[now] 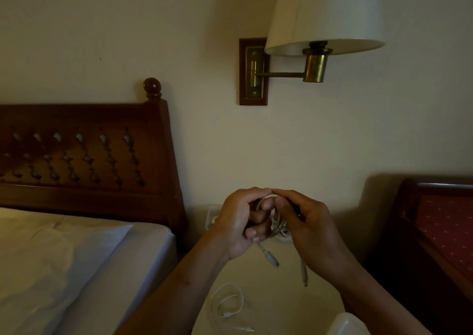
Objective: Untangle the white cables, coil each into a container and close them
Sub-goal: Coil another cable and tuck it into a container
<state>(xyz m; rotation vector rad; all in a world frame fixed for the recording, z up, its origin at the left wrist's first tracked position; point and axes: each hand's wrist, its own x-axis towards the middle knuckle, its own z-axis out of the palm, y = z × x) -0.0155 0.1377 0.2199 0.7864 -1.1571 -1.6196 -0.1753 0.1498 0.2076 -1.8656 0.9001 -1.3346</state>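
Both hands are raised in front of me above a pale bedside table [286,299]. My left hand [239,222] and my right hand [311,229] together grip a small coil of white cable [277,226], fingers curled round its loops. Two plug ends of that cable hang down below the hands [271,258]. A second white cable [227,306] lies loose on the table, below my left forearm. The white edge of a container [345,325] shows at the bottom, partly cut off by the frame.
A bed with white sheets [64,270] and a dark wooden headboard [84,155] is on the left. A wall lamp [320,27] hangs above. A dark wooden chair with red upholstery [442,227] stands at the right. A white object [212,217] sits behind my left hand.
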